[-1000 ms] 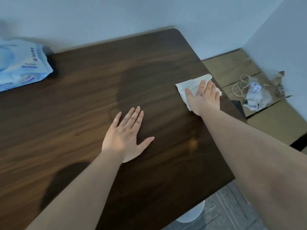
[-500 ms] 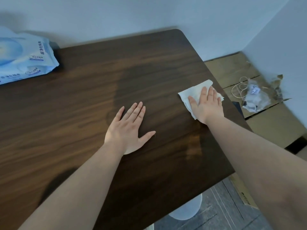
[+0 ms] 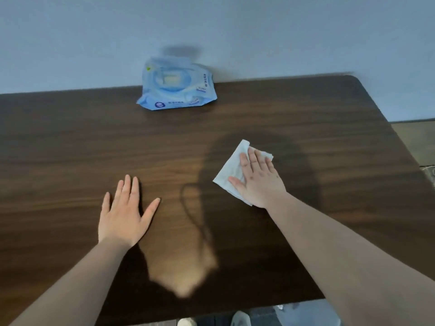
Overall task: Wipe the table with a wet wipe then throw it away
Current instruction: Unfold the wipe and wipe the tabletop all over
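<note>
Right hand (image 3: 260,180) flat on the wet wipe (image 3: 231,171), right of centre in the frame, fingers laid out straight and close together, palm pressing the white sheet down onto the dark wooden table (image 3: 70,149). The wipe is crumpled into a rough diamond, one corner poking up past the fingertips, another sticking out to the left below the thumb. Over at lower centre-left, the left hand (image 3: 124,215) lies palm down on the bare wood, fingers extended, thumb splayed well out to the side, holding nothing. The two hands are well apart. Up at the top centre, a blue pack of wipes (image 3: 176,89) sits at the table's far edge against the pale wall (image 3: 282,31); its flap looks lifted, though the blur there makes that hard to call. A dark shadow falls across the tabletop around and below the right hand, with a bright patch of light near the lower middle. At the bottom edge, below the table's near side, a bit of floor and what may be shoes show.
</note>
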`<state>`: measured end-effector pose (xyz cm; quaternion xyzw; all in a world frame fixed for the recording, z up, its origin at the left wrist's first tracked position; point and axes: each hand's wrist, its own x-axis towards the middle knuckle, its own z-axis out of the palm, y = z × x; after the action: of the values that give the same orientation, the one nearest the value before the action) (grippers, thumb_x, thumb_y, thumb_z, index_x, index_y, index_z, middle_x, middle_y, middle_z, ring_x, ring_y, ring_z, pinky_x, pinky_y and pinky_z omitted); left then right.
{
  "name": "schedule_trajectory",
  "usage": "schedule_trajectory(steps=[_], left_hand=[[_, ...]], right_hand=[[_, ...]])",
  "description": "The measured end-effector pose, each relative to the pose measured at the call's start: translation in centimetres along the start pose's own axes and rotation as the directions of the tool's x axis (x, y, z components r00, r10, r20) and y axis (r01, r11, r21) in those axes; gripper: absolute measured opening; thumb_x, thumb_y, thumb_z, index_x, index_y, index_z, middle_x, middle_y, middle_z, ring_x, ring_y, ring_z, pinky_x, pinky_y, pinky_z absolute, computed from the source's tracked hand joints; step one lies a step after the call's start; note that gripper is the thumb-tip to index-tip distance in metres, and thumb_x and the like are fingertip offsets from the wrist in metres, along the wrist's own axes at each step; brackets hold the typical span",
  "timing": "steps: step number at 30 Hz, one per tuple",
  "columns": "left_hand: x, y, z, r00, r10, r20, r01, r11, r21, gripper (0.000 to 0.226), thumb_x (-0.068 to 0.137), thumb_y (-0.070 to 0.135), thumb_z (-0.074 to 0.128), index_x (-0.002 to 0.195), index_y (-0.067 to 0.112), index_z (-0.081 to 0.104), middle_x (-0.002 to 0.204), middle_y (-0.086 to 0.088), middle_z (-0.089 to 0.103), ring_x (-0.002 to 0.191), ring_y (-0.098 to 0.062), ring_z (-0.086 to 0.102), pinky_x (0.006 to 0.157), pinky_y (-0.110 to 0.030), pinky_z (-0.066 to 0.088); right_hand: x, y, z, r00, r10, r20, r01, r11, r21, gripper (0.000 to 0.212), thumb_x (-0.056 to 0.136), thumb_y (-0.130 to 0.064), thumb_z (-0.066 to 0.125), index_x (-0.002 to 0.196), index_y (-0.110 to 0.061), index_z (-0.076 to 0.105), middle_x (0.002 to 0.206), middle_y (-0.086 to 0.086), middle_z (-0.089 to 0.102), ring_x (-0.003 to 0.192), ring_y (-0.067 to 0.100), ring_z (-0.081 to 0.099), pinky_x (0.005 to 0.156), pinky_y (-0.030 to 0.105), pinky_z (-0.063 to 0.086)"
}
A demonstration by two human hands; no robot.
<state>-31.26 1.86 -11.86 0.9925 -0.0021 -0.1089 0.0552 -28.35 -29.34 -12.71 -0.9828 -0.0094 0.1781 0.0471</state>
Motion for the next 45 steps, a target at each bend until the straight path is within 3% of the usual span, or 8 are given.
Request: schedule_trajectory(steps=[4,10,18,22,24,28,34,45], left_hand=[[-2.8,-10.3,-0.4,0.978,-0.21,0.012,0.21,0.978,-0.013,0.092,0.081,0.071,0.012,0.15,0.012,0.004,0.16,-0.002,0.0,0.146,-0.015,-0.003,0.119,-0.042,0.005],[-6.4,-19.3,-0.5,0.929,-0.369,-0.01,0.369,0.929,-0.011,0.101,0.077,0.08,0.005,0.15,0.01,-0.002,0.16,-0.006,-0.006,0.146,-0.018,-0.007,0.119,-0.042,0.004],[-6.1,-20.5,0.0,0.919,-0.395,0.0,0.393,0.915,-0.086,0.103,0.073,0.084,-0.002,0.146,0.013,-0.016,0.158,-0.005,-0.016,0.145,-0.018,-0.016,0.119,-0.041,-0.003],[-6.1,-20.7,-0.2,0.932,-0.361,0.043,0.363,0.927,-0.095,0.102,0.061,0.074,-0.025,0.145,0.016,-0.023,0.154,-0.003,-0.028,0.142,-0.02,-0.025,0.119,-0.044,-0.005],[-6.2,-20.7,-0.5,0.939,-0.337,0.074,0.343,0.935,-0.094,0.098,0.062,0.068,-0.021,0.146,0.016,-0.021,0.153,-0.005,-0.03,0.141,-0.022,-0.028,0.118,-0.045,-0.006],[-6.2,-20.9,-0.8,0.941,-0.312,0.132,0.322,0.944,-0.066,0.092,0.067,0.059,-0.004,0.147,0.017,-0.02,0.154,-0.005,-0.03,0.138,-0.023,-0.032,0.117,-0.045,-0.011],[-5.9,-20.9,-0.3,0.942,-0.319,0.109,0.326,0.943,-0.06,0.108,0.051,0.066,-0.025,0.148,0.019,-0.017,0.155,-0.004,-0.027,0.139,-0.023,-0.031,0.116,-0.045,-0.014],[-6.3,-20.9,0.0,0.924,-0.381,-0.026,0.379,0.923,-0.06,0.102,0.076,0.082,0.005,0.149,0.012,-0.006,0.16,-0.004,-0.004,0.146,-0.018,-0.007,0.119,-0.04,0.002]], right_hand=[[2.5,-9.8,0.3,0.989,-0.15,0.014,0.15,0.988,-0.037,0.079,0.092,-0.066,0.009,0.15,-0.019,-0.014,0.159,0.005,-0.019,0.146,0.02,-0.02,0.119,0.04,-0.01],[5.6,-26.3,1.2,0.936,-0.35,0.032,0.352,0.931,-0.099,0.079,0.092,-0.066,0.009,0.151,-0.018,-0.011,0.16,0.005,-0.017,0.146,0.021,-0.018,0.119,0.04,-0.01],[8.9,-44.6,2.4,0.826,-0.563,0.039,0.562,0.815,-0.14,0.078,0.093,-0.064,0.009,0.152,-0.015,-0.006,0.161,0.009,-0.01,0.148,0.025,-0.012,0.119,0.044,-0.005],[9.3,-51.7,3.4,0.763,-0.646,0.021,0.643,0.755,-0.127,0.076,0.094,-0.062,0.014,0.152,-0.015,-0.003,0.161,0.009,-0.007,0.148,0.025,-0.01,0.119,0.044,-0.005],[9.4,-54.2,3.9,0.74,-0.672,0.002,0.667,0.735,-0.122,0.075,0.093,-0.062,0.016,0.151,-0.016,0.0,0.161,0.009,-0.003,0.148,0.024,-0.007,0.119,0.044,-0.003],[9.8,-56.8,4.5,0.691,-0.722,-0.034,0.71,0.686,-0.159,0.076,0.093,-0.062,0.017,0.15,-0.013,0.005,0.161,0.012,0.005,0.148,0.027,0.001,0.119,0.046,0.002],[9.3,-56.1,4.7,0.681,-0.729,-0.066,0.719,0.683,-0.131,0.076,0.094,-0.061,0.021,0.151,-0.012,0.008,0.161,0.012,0.008,0.148,0.027,0.005,0.12,0.045,0.004],[7.4,-42.7,2.6,0.853,-0.521,0.038,0.522,0.85,-0.068,0.076,0.095,-0.061,0.011,0.152,-0.015,-0.007,0.161,0.005,-0.011,0.147,0.019,-0.014,0.119,0.04,-0.007]])
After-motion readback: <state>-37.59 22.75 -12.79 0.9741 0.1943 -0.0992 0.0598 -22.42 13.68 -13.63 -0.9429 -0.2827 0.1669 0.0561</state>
